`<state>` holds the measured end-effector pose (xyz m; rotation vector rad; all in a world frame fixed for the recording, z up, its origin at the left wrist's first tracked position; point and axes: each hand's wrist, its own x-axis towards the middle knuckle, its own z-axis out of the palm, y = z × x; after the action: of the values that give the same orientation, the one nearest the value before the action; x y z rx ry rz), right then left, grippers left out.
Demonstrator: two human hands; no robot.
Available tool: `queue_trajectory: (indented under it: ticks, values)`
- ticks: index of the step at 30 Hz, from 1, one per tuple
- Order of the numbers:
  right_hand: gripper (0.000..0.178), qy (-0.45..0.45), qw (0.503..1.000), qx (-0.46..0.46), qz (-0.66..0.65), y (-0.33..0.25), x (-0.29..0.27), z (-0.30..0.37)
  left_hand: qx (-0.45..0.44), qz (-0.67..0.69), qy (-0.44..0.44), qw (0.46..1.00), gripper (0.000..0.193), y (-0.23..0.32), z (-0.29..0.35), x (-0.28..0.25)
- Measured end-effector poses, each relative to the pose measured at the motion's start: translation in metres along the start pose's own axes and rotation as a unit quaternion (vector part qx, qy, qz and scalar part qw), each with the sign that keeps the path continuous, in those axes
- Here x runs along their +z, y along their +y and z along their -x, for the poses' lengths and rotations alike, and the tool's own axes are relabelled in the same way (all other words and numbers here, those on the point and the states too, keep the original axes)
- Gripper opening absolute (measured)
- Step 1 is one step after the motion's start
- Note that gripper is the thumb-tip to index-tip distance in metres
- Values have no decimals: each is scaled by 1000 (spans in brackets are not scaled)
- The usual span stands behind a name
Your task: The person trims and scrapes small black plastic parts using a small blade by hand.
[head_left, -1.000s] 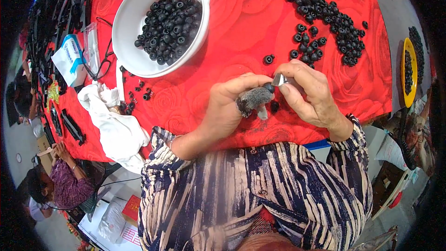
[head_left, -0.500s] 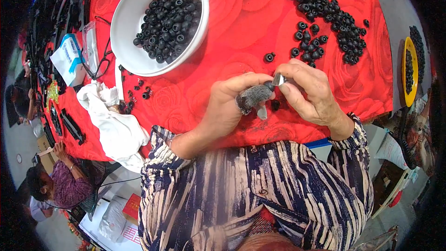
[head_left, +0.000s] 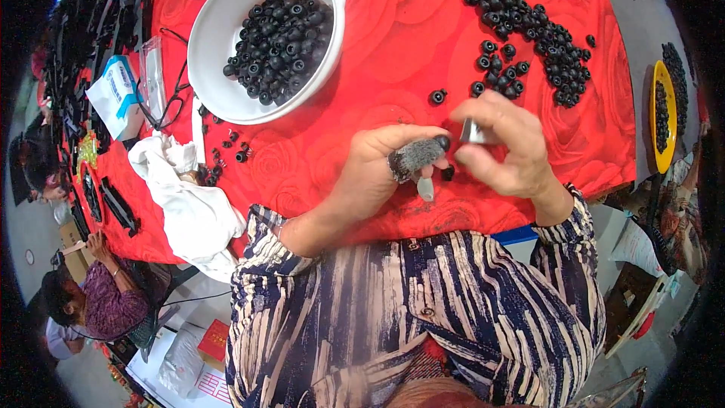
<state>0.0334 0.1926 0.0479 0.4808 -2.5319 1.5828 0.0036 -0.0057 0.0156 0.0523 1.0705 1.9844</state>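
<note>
My left hand (head_left: 371, 160) is closed around a small black rounded part (head_left: 442, 141), pinched at the thumb tip. A grey fuzzy covering (head_left: 418, 156) sits over a finger of that hand, and a pale grey tip (head_left: 426, 189) shows below it. Just to the right, my right hand (head_left: 507, 145) grips a small flat shiny metal blade (head_left: 473, 132) between thumb and fingers, apart from the black part. Another black part (head_left: 448, 173) lies on the cloth beneath the hands. Dark crumbs are scattered on the cloth near my left hand.
A white bowl (head_left: 337, 53) holds many black parts. More parts (head_left: 559, 49) lie in a long heap at the far right. A white cloth (head_left: 192, 208), glasses (head_left: 162, 117) and a blue-white packet (head_left: 115, 97) are at left. A yellow tray (head_left: 664, 160) stands far right; a person (head_left: 113, 298) sits at lower left.
My right hand has moved slightly right and up with the blade, away from the black part. My left hand has stayed nearly in place, still pinching the part.
</note>
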Motion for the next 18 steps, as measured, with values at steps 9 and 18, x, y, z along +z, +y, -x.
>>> queue_trajectory:
  ticks: [9, 18]
  values:
    - [34, 51, 975, -199, 80, 15, 16, 8, -128, 163, -61, 976, 17, 1, -5, 1]
    - [30, 58, 974, -195, 99, 11, 15, 10, -132, 185, -37, 973, 23, -8, -8, -4]
